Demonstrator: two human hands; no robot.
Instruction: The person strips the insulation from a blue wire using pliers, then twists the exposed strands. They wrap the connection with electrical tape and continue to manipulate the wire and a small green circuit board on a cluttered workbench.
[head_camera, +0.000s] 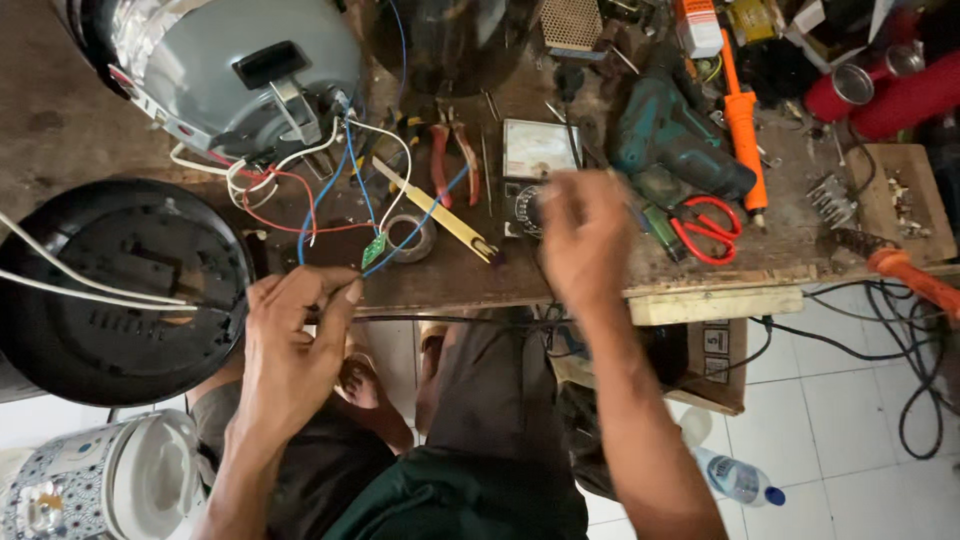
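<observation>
Fingers of our left hand (290, 350) pinch narrow on a small green circuit board (374, 250) at the wooden bench (700, 270) edge, blue wires (330, 190) running to it. Our right hand (583, 240) hovers over a multimeter (535, 165); we cannot tell its finger spread. Red scissors (705, 228) lie near.

Soft, even daylight fills the scene, brighter on the white floor tiles (850, 400) at lower right. The worktop (520, 280) looks dim and brown with faint shadows. The right hand (585, 235) is motion-blurred. Wide-angle distortion curves the edges.
</observation>
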